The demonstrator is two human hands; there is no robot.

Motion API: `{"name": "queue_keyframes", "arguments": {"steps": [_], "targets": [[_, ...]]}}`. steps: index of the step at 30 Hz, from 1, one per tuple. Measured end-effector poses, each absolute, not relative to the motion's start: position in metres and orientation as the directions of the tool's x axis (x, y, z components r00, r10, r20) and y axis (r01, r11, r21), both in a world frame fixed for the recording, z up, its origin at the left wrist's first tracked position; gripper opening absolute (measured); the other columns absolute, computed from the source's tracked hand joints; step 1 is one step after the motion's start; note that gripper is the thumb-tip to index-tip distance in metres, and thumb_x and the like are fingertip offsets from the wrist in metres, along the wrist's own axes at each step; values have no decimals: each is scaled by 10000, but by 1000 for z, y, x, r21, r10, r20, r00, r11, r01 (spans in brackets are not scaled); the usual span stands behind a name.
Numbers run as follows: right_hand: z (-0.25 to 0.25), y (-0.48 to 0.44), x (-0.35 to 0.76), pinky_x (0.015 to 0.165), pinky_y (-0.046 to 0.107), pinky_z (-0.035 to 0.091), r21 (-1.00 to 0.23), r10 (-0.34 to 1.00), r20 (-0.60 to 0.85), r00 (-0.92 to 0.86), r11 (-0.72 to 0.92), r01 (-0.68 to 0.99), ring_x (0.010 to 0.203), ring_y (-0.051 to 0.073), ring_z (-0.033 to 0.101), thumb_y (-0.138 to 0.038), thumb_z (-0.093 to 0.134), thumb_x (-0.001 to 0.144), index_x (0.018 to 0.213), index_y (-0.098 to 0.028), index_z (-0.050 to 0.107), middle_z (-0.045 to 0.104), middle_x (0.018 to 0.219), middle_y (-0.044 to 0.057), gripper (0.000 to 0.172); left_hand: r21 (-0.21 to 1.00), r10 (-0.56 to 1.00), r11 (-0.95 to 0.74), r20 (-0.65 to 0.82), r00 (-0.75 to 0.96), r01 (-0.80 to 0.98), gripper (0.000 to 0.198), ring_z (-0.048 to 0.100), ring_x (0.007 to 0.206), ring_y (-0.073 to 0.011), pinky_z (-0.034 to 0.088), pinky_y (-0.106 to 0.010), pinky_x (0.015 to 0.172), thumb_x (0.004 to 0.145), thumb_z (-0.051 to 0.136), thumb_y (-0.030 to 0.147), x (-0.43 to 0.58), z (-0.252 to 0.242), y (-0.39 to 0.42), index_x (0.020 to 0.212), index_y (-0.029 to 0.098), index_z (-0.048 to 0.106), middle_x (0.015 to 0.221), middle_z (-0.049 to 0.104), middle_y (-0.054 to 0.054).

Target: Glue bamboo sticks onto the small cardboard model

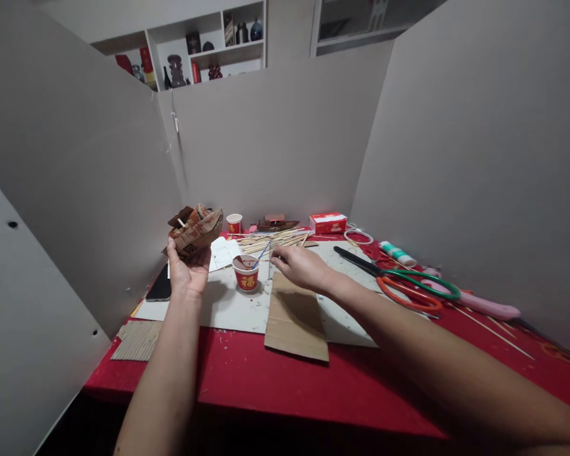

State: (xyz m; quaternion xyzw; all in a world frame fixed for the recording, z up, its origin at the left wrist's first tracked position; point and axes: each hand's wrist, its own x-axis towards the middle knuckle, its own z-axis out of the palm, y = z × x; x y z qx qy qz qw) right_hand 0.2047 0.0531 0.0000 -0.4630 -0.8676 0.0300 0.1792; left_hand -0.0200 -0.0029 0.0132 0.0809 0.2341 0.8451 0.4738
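Observation:
My left hand (189,269) is raised at the left, closed round the underside of a brown cardboard model boat (197,231). The boat is tilted, with printed marks on its side and small upright parts on top. My right hand (297,263) hovers over the mat, fingers curled together; whether anything is between them is hidden. Just left of its fingertips stands a red and white paper cup (246,278) with brown stuff inside the rim. A thin blue stick (262,254) leans out of it towards those fingers. Below my right hand lies a flat cardboard piece (297,323).
Large scissors (384,273) with green and orange handles and a pink-handled tool (489,305) lie right. Behind are thin wooden sticks (256,241), another model boat (278,223), a second cup (234,223) and a red box (328,222). A phone (159,286) lies left. Grey partitions surround the table.

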Motion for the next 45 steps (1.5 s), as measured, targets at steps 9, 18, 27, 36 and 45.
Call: {"name": "queue_keyframes", "arguments": {"steps": [9,18,27,36,45], "targets": [[-19,46,210,608,274,307,-224,825,241,-510,559,798,799,205,642,-277,385,1000,1016,-186,607,732,951,101,240,469,834,-443,-97,-543,-764,486,700,897,-199,611,-296,780,901,576,506,-18,14,-3,1271,192,564,1040,691,-118],[-34,46,210,650,264,355,-354,822,254,-509,569,742,784,188,618,-253,386,970,874,-189,584,711,898,90,229,473,846,-438,-72,-529,-765,466,698,876,-197,613,-302,773,902,571,505,-20,9,1,1221,165,592,1015,686,-117],[-46,40,202,451,217,323,-892,848,41,-529,270,363,405,116,410,-240,353,944,840,-231,421,468,451,-84,125,467,843,-423,-111,-526,-777,429,699,916,-191,611,-301,787,906,569,513,-19,10,0,1188,192,605,1028,693,-111],[-40,35,201,476,218,377,-900,823,315,-472,417,128,435,112,451,-421,418,927,900,-236,429,529,507,-80,187,477,853,-402,-116,-510,-781,427,712,879,-201,622,-330,756,910,574,490,-18,7,2,1192,170,591,1001,704,-109],[-18,21,172,588,281,395,-629,665,624,-412,739,240,559,165,537,-349,382,963,940,-232,467,561,648,-11,146,494,874,-341,-148,-464,-800,409,712,837,-208,627,-333,725,910,578,479,-4,7,-1,1159,154,606,964,708,-125]]}}
